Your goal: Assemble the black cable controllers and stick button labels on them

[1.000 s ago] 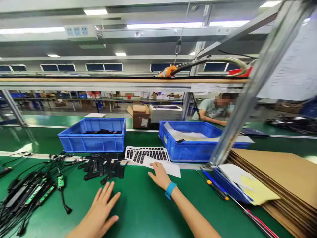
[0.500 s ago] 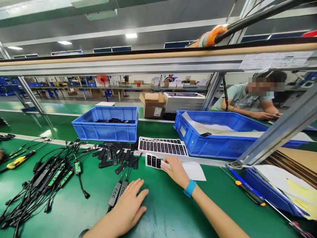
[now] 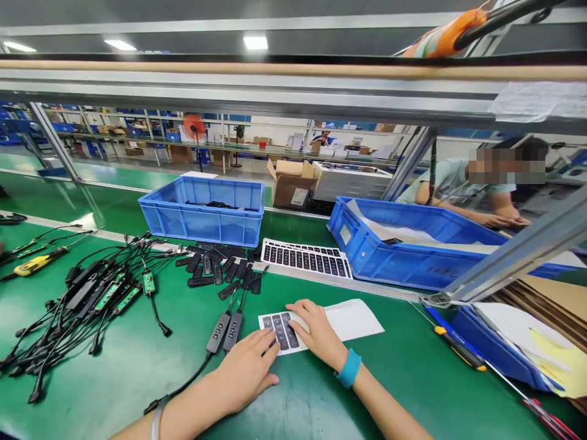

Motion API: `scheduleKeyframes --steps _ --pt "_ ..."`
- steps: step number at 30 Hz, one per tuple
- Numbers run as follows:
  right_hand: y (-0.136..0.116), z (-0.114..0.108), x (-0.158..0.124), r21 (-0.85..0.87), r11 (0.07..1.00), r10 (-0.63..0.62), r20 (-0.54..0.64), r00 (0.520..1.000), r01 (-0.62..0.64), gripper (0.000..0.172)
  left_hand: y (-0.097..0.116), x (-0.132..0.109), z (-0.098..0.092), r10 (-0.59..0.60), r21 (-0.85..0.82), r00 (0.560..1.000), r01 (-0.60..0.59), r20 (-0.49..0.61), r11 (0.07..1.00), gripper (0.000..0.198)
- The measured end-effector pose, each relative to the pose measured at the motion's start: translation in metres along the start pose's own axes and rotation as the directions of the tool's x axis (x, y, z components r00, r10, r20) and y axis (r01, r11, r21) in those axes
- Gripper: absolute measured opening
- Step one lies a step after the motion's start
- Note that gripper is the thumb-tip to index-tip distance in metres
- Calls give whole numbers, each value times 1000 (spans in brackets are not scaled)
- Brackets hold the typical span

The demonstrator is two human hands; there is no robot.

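A white sheet of black stickers [image 3: 280, 327] lies on the green bench top in front of me, with a few dark strips showing. My left hand [image 3: 245, 366] is open, and its outstretched fingertips rest on the sheet's left part. Curled over the middle of the sheet, my right hand [image 3: 320, 333] holds it between thumb and fingers. The blank white part [image 3: 354, 319] reaches out to the right beyond that hand. Two dark grey cable housings [image 3: 225, 332] with a cable lie just left of the sheet, near my left hand.
Black plastic covers [image 3: 215, 266] lie in a pile below a blue bin [image 3: 202, 223]. More sticker sheets [image 3: 305, 260] lie beside another blue bin [image 3: 408, 263]. Cables with green circuit boards [image 3: 107, 293] cover the left side. Screwdrivers [image 3: 461, 348] lie right. A co-worker [image 3: 449, 177] sits opposite.
The sticker sheet has come down flat and nearer to me, moved by my right hand. My left hand has moved onto its left part. The camera view has tilted down.
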State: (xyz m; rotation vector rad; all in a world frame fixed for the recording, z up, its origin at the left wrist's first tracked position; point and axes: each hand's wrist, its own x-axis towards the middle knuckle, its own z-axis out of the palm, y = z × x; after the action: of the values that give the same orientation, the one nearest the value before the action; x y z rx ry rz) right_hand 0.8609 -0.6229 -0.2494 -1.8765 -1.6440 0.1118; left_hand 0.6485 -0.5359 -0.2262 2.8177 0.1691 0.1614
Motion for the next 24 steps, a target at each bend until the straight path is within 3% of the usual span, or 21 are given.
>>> scheduleKeyframes --steps 3,6,8,10,12,15,17,20,24 --pt "-2 1 4 70 998 1 -23 1000 1 15 1 1 -1 -4 -2 1000 4 3 1000 54" --pt "0 -7 5 241 970 47 -117 992 -17 22 5 2 -6 -6 10 1000 6 12 1000 56" --pt "4 -14 4 467 880 208 -218 954 -85 23 7 3 -14 -13 43 1000 13 12 999 57" --pt "7 -21 3 694 707 415 -250 875 -137 26 7 2 -25 -106 108 994 107 -12 988 52" --pt "7 -24 2 838 525 541 -197 818 -145 30 5 0 -35 -293 185 955 298 -54 936 41" --pt "0 -23 1 945 291 593 -59 803 -145 31 -2 -5 -41 -517 222 852 521 -77 825 43" --pt "-8 -19 2 971 171 586 37 810 -168 31 -8 -5 -38 -549 196 833 550 -65 812 52" --pt "-22 -12 7 977 46 540 151 828 -208 31 -15 -1 -35 -538 99 840 543 -70 834 59" --pt "-42 -4 20 973 12 457 201 867 -232 32 -24 6 -38 -556 -133 821 541 -130 830 50"
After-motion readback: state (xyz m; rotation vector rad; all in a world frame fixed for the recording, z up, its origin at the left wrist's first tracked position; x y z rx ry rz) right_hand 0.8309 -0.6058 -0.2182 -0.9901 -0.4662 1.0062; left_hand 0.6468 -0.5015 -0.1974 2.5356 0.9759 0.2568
